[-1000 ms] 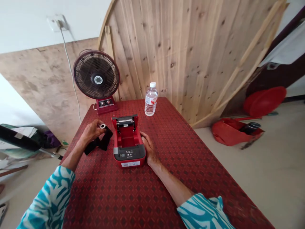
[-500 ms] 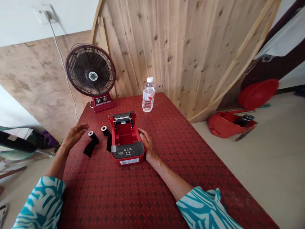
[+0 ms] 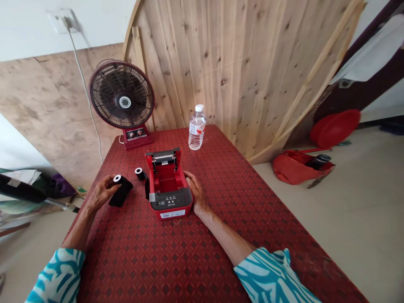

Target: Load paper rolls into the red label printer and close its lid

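Observation:
My left hand point(image 3: 101, 192) has its thumb and fingers closed round a black paper roll point(image 3: 118, 180) with a white end face; its loose black strip point(image 3: 121, 195) hangs down toward the table. My right hand point(image 3: 196, 191) grips the right side of a small red and dark grey printer point(image 3: 170, 206). The printer's lid point(image 3: 163, 158) stands raised at the back, and its red inner bay shows nothing in it. Just left of the printer stands a second black roll point(image 3: 139, 173), its strip running down beside the printer's wall.
A dark red fan point(image 3: 123, 101) stands at the table's back left, its cord point(image 3: 82, 80) running to a wall socket. Behind the printer is a clear water bottle point(image 3: 197, 128). The table point(image 3: 221, 252) has a red patterned top. A red bag point(image 3: 288, 168) lies on the floor at right.
My left hand has come down from above the near roll and closed on it, lifting and tilting it slightly left. My right hand stays on the printer.

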A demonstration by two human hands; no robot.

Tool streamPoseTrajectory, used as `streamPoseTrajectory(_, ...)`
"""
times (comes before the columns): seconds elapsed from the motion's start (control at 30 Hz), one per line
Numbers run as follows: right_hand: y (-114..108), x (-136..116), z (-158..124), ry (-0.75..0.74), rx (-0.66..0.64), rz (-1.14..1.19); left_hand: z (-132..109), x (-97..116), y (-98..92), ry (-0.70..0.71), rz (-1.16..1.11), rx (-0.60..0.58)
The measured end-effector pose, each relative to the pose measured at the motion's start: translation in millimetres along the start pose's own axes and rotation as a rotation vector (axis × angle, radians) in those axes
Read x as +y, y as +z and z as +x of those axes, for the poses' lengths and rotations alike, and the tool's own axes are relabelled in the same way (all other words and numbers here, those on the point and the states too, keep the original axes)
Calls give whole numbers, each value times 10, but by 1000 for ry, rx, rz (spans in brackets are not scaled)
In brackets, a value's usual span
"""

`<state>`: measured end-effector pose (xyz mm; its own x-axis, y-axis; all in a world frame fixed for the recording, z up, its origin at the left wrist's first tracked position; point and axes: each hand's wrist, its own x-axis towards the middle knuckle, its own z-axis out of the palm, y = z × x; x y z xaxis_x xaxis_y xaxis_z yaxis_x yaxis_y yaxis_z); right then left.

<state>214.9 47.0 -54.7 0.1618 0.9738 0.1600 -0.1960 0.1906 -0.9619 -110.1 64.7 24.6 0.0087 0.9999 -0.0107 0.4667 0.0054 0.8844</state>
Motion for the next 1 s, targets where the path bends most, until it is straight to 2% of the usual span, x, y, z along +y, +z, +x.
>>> streamPoseTrajectory(0.13,5,34,14,-5,-2,20,-177,451,110,184,46,-104)
streamPoseTrajectory(0.23,13,11,11,9,8,4,-200,824,357,374,196,-165)
streamPoseTrajectory(0.33,20,-27,4,5,1,-10,-137,1033,646,532,357,-219)
streamPoseTrajectory(0.47,21,-47,9,-12,-14,-24,-44,1128,940,595,679,-293)
streamPoseTrajectory(0.6,24,-46,21,-43,-22,-23,-23,1275,1133,500,1036,-363)
streamPoseTrajectory(0.67,25,-46,23,-50,-26,-21,4,1348,1216,444,1142,-392)
streamPoseTrajectory(0.83,19,-54,14,-54,-29,-42,186,1340,1330,407,1164,-535)
streamPoseTrajectory(0.93,17,-57,11,-54,-31,-37,235,1272,1256,434,1107,-572)
streamPoseTrajectory(1.0,19,-53,11,-55,-28,-29,174,1245,1138,482,952,-518)
